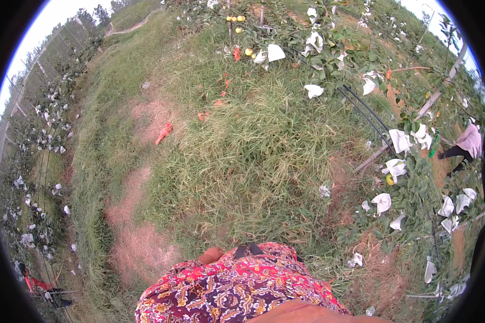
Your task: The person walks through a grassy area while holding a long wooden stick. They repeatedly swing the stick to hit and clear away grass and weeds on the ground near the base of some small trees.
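My left hand [212,254] hangs beside the red floral garment [230,282] that covers my body, over grass. Its fingers face away and are too unclear to show whether they hold anything. My right hand is out of view; bare skin [307,313] fills part of the bottom edge. The toes of dark shoes [248,250] show past the garment's hem. Before me lies long green grass [242,161] with a strip of dry, trodden ground [139,242] on its left.
To the right, fruit trees bear white paper bags [382,202] and a yellow-green apple [390,179]. Black hoses [367,115] and a slanting post [440,95] run there. A person [467,143] stands beyond. Red scraps [163,133] lie on the grass. Another person [36,282] is at lower left.
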